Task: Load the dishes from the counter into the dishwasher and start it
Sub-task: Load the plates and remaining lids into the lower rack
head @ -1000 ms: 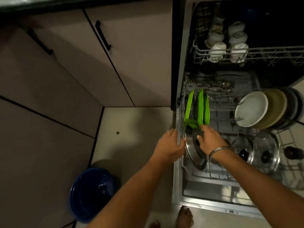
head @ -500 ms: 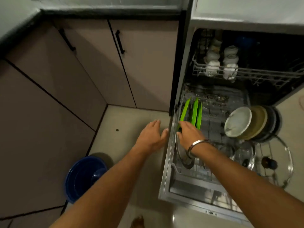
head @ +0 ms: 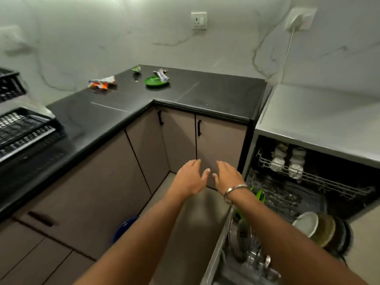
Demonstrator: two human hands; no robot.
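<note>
Both hands, left hand (head: 190, 178) and right hand (head: 228, 177), hang empty, fingers loose, free for that green plate (head: 156, 81) on the worktop (head: 205, 93) up top.

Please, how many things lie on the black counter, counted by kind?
Green plate: 1
Crumpled wrappers: 3
Total: 4

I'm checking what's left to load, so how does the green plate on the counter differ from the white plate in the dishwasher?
The green plate lies flat on the black counter; the white plate stands on edge in the lower rack. A crumpled wrapper overlaps the green plate, while darker plates stack behind the white plate. Both are round.
</note>
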